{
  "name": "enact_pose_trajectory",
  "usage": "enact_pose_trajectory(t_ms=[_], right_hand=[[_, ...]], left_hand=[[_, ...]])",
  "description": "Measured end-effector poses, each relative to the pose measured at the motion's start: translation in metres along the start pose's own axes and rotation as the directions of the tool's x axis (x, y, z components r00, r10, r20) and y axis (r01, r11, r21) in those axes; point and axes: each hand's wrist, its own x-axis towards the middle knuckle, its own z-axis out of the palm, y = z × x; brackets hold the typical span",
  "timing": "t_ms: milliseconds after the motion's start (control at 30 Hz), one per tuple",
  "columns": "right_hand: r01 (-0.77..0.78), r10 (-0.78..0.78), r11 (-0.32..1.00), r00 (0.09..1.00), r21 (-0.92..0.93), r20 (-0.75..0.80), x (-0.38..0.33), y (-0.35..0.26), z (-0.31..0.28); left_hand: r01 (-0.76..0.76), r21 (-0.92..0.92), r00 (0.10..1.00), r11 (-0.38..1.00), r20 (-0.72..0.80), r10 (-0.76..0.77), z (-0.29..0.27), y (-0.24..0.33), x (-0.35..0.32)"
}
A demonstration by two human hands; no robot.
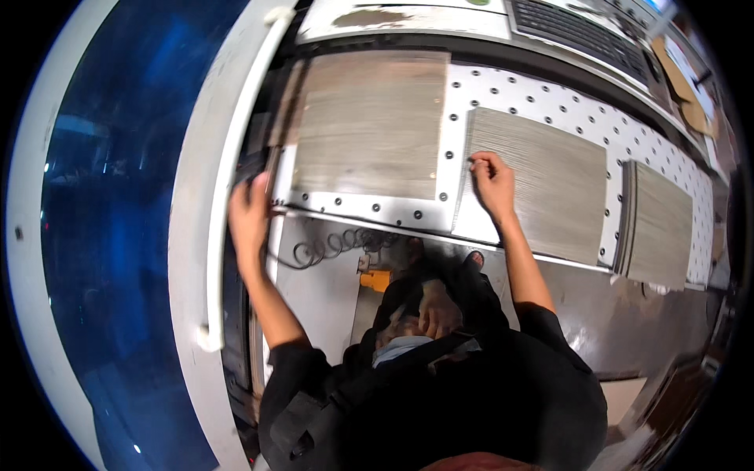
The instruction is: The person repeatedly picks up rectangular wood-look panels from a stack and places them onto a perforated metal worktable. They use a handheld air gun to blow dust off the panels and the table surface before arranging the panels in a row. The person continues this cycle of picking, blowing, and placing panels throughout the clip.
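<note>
Where the person stood: black clothing [471, 392] filled the near zone, and both bare forearms extended outward to a white table [473, 216].
Coiled cord: the black coiled cord [330, 247] lay beyond the near edge of the clothing, beside the table, with a yellow-orange part [375, 280] near it.
Left hand: the left hand [250, 216] was at the left end of the table, just beside a white tubular rail [236, 161]; motion blur covered the fingers, and whether they gripped anything could not be told.
Right hand: the right hand [495, 182] was over the left edge of the middle panel stack [546, 188]; its fingers were curled, with thumb and fingertips close together, but a grip on the edge could not be confirmed.
Panels: the wood-grain left panel [369, 122] lay flat between the two hands and beyond them; the right panel stack [664, 228], layered at its left side, lay well apart from both hands.
Table surface: dark-ringed dots, set in rows.
Far side: a black keyboard [581, 35] rested on a white ledge [440, 21].
</note>
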Motion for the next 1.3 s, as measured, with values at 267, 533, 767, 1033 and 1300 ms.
enact_pose_trajectory(t_ms=[267,533,767,1033,1300], right_hand=[[-0.001,0.001,0.999,1.0,-0.038,0.009,-0.001,-0.002,0.001],[0.073,-0.061,0.97,0.996,-0.231,0.058,0.0,-0.017,0.001],[0.323,-0.208,0.79,0.941,-0.521,0.268,-0.028,-0.035,0.031],[0.162,0.055,0.741,0.952,-0.652,0.3,-0.083,-0.047,0.094],[-0.469,0.448,0.755,0.879,0.458,0.162,-0.053,-0.065,0.056]], left_hand=[[0.014,0.201,0.536,0.979,-0.828,0.162,-0.068,-0.056,-0.065],[0.169,0.491,0.304,0.855,-0.851,0.429,-0.05,-0.045,-0.102],[-0.38,0.275,0.871,0.883,-0.215,0.441,0.068,-0.048,-0.035],[-0.282,0.222,0.959,0.933,0.079,0.271,0.151,-0.182,0.061],[-0.001,0.374,0.993,0.928,0.111,-0.043,0.109,-0.177,0.086]])
